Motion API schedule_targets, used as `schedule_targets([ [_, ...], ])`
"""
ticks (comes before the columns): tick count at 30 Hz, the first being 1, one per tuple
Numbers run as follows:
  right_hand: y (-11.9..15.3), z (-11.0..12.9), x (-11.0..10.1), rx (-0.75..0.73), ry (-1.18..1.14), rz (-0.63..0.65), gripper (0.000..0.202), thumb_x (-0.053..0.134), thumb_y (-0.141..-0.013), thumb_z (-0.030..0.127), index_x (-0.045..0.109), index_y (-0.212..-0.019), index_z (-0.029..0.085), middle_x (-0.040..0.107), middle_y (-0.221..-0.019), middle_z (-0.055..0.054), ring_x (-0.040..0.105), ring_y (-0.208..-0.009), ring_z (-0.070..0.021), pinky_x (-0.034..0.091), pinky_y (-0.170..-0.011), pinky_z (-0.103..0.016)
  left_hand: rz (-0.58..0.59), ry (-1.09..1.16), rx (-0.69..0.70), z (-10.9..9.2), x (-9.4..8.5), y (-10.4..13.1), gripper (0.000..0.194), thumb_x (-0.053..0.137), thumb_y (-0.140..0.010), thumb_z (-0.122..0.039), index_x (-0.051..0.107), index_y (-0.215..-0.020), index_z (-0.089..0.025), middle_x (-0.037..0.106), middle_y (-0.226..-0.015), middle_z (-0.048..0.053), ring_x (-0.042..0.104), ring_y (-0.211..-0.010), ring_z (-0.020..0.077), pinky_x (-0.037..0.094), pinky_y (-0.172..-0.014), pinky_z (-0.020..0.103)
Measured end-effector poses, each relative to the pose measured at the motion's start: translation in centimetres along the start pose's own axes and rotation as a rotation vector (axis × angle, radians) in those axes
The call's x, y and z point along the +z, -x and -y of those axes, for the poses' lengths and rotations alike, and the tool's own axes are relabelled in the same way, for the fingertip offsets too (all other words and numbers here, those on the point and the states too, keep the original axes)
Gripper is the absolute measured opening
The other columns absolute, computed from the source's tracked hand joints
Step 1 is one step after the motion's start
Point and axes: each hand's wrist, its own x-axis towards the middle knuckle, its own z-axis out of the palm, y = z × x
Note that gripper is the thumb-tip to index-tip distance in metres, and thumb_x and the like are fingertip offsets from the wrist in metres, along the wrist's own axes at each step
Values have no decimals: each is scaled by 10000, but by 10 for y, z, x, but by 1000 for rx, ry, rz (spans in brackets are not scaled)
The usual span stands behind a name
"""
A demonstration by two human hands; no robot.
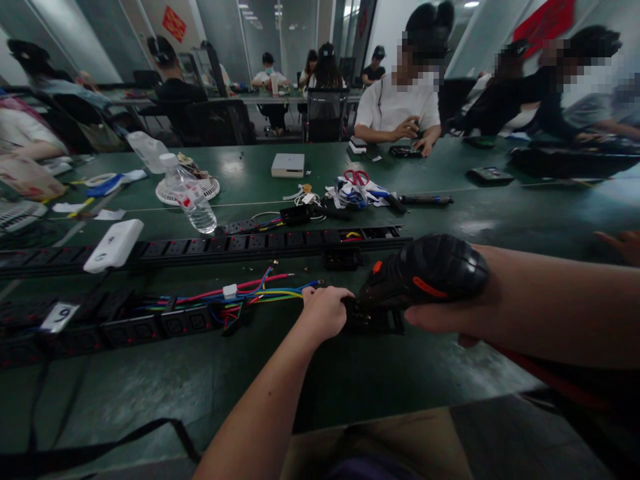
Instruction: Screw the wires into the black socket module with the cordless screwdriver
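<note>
My right hand is wrapped round a black and orange power drill, whose front end points left and down. Under the drill lies a black plastic housing with small metal parts inside. My left hand grips the left end of that housing, fingertips partly hidden. Red, blue and yellow-green wires run from beside this hand to an opened black power strip. A white connector sits among the wires.
A second long socket strip lies behind, with a white box on it. Beyond are a water bottle, red-handled scissors and a pen-shaped tool. A person works across the green table. Another hand shows at right.
</note>
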Motion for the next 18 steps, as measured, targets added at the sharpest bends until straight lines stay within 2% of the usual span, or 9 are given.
schedule_targets([
  [2,0,2,1,11,-13,45,304,594,-824,376,629,-1099,251,636,-843,38,610,-607,-89,493,-489,-132,-5,-3,-6,0,0,0,393,453,-864,-138,711,-1080,-342,755,-990,19,663,-1001,247,369,-955,431],
  [5,-1,5,2,25,2,45,252,613,-843,330,629,-1077,239,636,-859,46,620,-653,-71,495,-527,-98,-5,-2,-11,-1,0,1,406,452,-860,-135,710,-1091,-347,755,-1002,21,660,-1016,254,368,-951,440],
  [8,-2,5,2,52,-1,60,319,606,-850,309,619,-1165,255,634,-855,35,612,-633,-72,497,-526,-105,-7,5,-10,-1,0,1,419,443,-858,-132,708,-1094,-353,754,-1005,17,661,-1011,259,368,-945,451],
  [13,-4,7,0,132,-79,115,447,620,-818,385,565,-1249,280,632,-898,7,628,-654,-131,512,-498,-157,1,0,-7,0,-1,1,408,453,-858,-136,708,-1092,-353,756,-987,21,665,-993,259,370,-938,451],
  [18,-6,10,-1,147,-64,144,497,594,-839,350,537,-1329,285,625,-819,4,615,-620,-118,504,-505,-146,-2,2,0,0,0,1,416,455,-852,-132,707,-1094,-356,754,-987,22,664,-993,260,367,-942,453],
])
